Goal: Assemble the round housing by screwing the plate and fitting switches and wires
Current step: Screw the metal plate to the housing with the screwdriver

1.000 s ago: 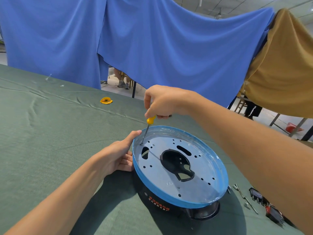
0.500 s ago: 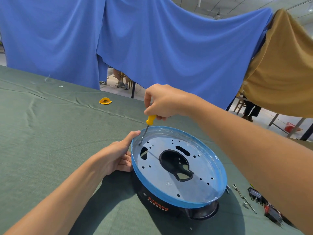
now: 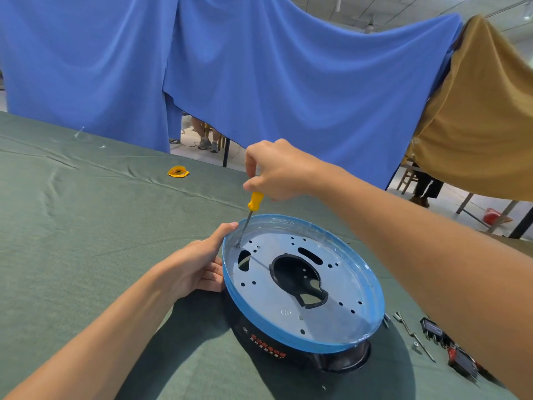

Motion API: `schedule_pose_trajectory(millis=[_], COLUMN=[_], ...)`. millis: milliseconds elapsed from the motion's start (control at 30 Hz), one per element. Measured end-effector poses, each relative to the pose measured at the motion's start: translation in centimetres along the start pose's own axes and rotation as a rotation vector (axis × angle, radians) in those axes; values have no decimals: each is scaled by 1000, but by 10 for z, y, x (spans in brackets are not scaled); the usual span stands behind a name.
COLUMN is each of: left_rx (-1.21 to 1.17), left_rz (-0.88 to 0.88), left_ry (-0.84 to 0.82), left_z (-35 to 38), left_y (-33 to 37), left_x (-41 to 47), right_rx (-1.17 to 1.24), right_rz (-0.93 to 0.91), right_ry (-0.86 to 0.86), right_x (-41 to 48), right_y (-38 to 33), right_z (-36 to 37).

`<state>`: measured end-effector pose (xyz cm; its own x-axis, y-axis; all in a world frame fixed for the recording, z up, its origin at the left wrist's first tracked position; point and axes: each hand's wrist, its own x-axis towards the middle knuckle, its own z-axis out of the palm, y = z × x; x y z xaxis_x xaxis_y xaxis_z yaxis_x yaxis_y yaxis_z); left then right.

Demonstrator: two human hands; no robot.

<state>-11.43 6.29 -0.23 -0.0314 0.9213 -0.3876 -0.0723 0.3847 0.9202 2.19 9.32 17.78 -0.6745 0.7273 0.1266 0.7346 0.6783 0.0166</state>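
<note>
A round black housing (image 3: 291, 346) sits on the green table, topped by a grey metal plate (image 3: 340, 290) with a blue rim and several holes. My right hand (image 3: 278, 170) grips a yellow-handled screwdriver (image 3: 254, 201) upright; its tip rests on a screw at the plate's far left edge. My left hand (image 3: 196, 265) holds the housing's left rim, thumb on the blue edge. Black switches (image 3: 432, 332) and a red-and-black switch (image 3: 463, 362) lie at the right, partly hidden by my right forearm.
Loose screws and thin metal pieces (image 3: 409, 330) lie right of the housing. A small yellow object (image 3: 178, 171) rests on the green cloth (image 3: 86, 226) further back. Blue (image 3: 259, 67) and tan drapes (image 3: 484, 116) hang behind the table; a person's legs show beneath.
My right hand has shifted slightly on the screwdriver handle, whose tip stays on the same screw. My left hand keeps its hold on the rim.
</note>
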Motion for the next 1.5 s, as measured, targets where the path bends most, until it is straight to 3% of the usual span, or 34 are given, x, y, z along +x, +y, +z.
schedule_pose_trajectory(millis=[167,367,533,1067,1333,1500], left_rx=[-5,7,-19,-32,-24,-22], left_rz=[-3,-10,-39,-59,-55,-56], left_ry=[-5,-6,-72,-55,-51,-45], left_z=[1,0,-5,-4,-4,-5], left_y=[0,0,1,3,3,3], left_x=[-1,0,-1,-2,-3,-2], right_rx=[-94,-117,-97,-4,-72,28], right_rz=[62,104,31,-101,32,106], right_ry=[1,-204,-187,-198,-115,-238], right_x=[6,1,-1,-2,5,7], right_y=[-2,-6,-8,-9,-11,-12], right_z=[9,-1,1,-3,6,-6])
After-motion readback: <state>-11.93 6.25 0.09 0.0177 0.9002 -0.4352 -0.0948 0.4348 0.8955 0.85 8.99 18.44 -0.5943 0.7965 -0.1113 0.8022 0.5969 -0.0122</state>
